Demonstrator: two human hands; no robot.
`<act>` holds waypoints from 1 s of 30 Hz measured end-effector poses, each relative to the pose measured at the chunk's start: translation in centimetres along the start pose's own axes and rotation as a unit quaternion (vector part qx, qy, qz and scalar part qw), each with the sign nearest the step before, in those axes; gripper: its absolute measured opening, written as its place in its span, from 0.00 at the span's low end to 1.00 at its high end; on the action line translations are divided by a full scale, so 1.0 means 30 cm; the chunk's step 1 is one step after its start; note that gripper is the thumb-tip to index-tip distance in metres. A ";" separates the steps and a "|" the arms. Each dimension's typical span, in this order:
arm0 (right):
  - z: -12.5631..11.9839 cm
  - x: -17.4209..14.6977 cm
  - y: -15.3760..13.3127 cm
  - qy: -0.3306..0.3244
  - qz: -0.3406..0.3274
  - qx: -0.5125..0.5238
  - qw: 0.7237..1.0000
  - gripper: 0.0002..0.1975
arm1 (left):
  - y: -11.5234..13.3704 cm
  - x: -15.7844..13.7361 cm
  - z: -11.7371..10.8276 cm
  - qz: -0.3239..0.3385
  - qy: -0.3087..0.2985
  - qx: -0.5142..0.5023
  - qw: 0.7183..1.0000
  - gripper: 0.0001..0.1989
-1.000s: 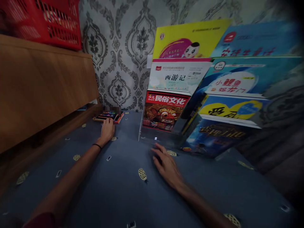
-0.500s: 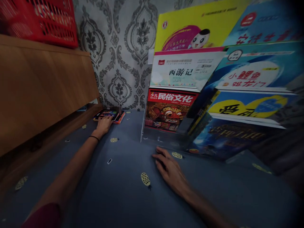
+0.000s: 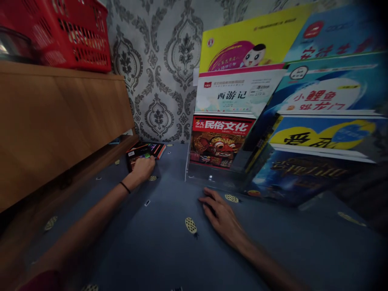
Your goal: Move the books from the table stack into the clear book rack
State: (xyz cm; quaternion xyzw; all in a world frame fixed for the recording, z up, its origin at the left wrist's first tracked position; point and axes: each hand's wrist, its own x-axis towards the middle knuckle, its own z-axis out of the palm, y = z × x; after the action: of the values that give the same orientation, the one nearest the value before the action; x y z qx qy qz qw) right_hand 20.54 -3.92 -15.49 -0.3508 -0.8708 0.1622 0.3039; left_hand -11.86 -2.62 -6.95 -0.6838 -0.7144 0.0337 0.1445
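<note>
My left hand [image 3: 142, 167] is closed on the right edge of a dark book [image 3: 133, 155] with a white barcode label. That book is tilted, its near side raised off another dark book [image 3: 157, 148] with orange edges, which lies by the wall. My right hand [image 3: 221, 214] rests on the blue cloth [image 3: 163, 242], fingers spread and holding nothing. Just beyond it stands a clear book rack [image 3: 200, 174]. In the rack's lower left slot is a red book with a mask picture [image 3: 221, 145].
More books fill the rack, among them a yellow book [image 3: 230, 44], a white book [image 3: 230, 95] and a dark blue book [image 3: 291, 173]. At left, a red basket [image 3: 81, 40] sits on a wooden cabinet [image 3: 60, 129]. Patterned wallpaper [image 3: 157, 81] covers the wall behind.
My left hand has taken hold of the top book and drawn it toward me, off the one beneath. The view has shifted slightly; my right hand stays on the cloth.
</note>
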 end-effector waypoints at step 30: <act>0.044 0.071 -0.137 -0.002 -0.134 -0.004 0.991 0.16 | 0.020 -0.190 0.037 -0.048 -0.040 -0.223 0.973 0.18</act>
State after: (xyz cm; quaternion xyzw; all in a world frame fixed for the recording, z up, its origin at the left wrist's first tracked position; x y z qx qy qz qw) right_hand 16.36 -5.38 -13.56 -0.2322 -0.9109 0.1176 0.3202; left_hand -11.43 -8.03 -9.06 -0.6615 -0.7414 -0.1057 -0.0386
